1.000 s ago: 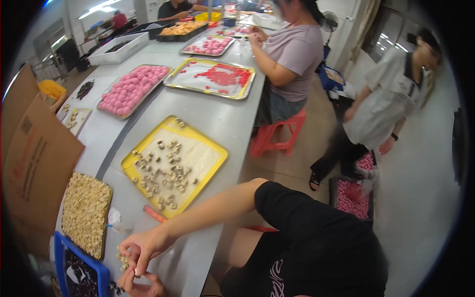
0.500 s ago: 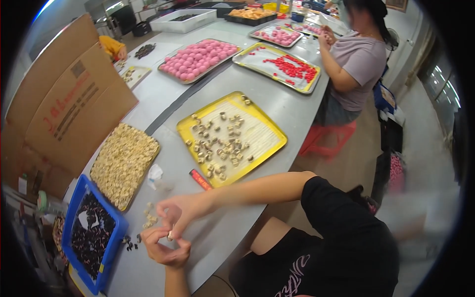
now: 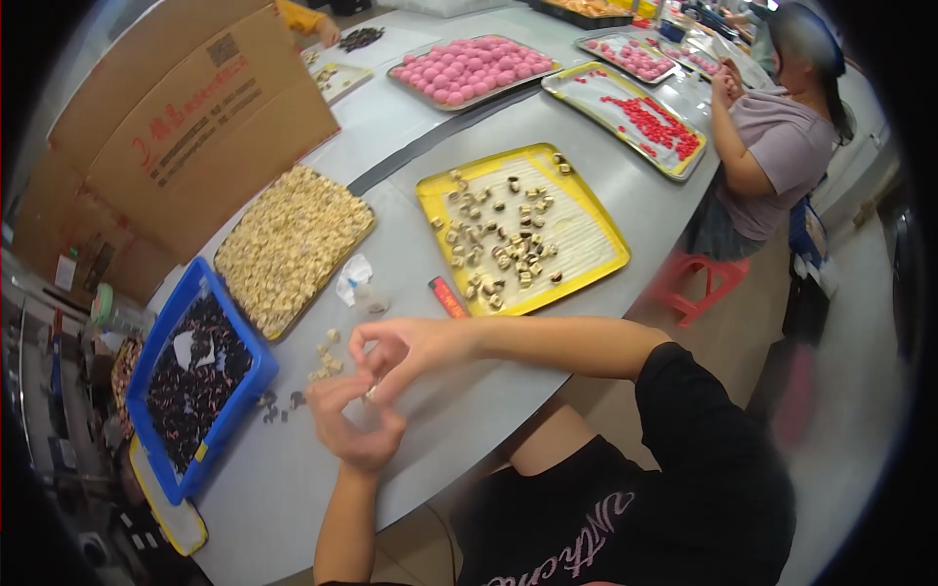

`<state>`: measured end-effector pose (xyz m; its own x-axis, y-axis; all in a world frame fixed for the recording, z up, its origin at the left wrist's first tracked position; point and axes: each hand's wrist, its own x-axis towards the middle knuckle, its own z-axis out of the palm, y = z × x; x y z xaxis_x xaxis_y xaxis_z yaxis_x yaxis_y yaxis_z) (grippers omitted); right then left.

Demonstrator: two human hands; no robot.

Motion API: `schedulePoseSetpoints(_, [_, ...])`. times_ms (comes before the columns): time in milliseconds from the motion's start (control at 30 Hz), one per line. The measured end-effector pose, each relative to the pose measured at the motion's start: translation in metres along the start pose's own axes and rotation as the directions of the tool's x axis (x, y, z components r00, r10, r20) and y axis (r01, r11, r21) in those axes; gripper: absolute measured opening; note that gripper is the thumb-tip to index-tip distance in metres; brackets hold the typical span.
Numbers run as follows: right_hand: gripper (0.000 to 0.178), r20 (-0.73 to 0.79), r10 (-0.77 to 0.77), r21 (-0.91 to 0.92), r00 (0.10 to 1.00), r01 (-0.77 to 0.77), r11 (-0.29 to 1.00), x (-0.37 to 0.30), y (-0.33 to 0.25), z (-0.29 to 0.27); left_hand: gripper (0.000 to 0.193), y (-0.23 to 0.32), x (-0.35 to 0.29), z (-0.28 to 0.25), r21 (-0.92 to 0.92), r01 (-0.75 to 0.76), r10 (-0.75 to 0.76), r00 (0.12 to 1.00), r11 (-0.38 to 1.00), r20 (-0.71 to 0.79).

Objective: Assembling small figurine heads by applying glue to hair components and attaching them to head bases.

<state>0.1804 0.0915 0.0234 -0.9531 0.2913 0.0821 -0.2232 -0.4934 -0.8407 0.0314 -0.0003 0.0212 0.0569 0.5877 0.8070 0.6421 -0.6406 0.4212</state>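
Close together over the grey table, my left hand (image 3: pixel 354 430) and my right hand (image 3: pixel 422 348) pinch one small cream-coloured piece (image 3: pixel 371 394) between their fingertips. Fingers cover most of it, so its exact kind is hard to make out. Just beyond them lie several loose cream pieces (image 3: pixel 326 359), with a few black bits (image 3: pixel 283 408) to their left. A yellow-rimmed tray (image 3: pixel 589 277) past my right forearm bears scattered cream pieces with dark parts. At the left, a tray heaped with cream pieces (image 3: pixel 293 244) stands behind a blue bin (image 3: pixel 256 376) of black bits.
A red marker-like stick (image 3: pixel 448 298) and crumpled white tissue (image 3: pixel 354 278) lie near my hands. A cardboard sheet (image 3: pixel 186 127) stands at the left. Farther off are pink balls (image 3: pixel 474 68) and red pieces (image 3: pixel 657 127) on trays. A co-worker (image 3: pixel 772 137) sits at the right.
The whole view has shifted, so the table and trays appear lower left to right. Both hands stay together at the small piece, with fingers slightly changed in pose.
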Motion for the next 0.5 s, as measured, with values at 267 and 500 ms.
schedulePoseSetpoints(267, [0.044,0.026,0.011,-0.027,1.000,-0.011,1.000,-0.008,-0.011,0.000,0.038,0.001,0.008,0.006,0.008,-0.042,0.042,0.999,0.999,-0.030])
schedulePoseSetpoints(500, [0.054,-0.025,0.073,-0.003,0.997,-0.073,0.997,-0.003,-0.012,0.003,0.037,-0.003,0.005,0.004,-0.069,-0.104,0.099,0.992,0.992,-0.073])
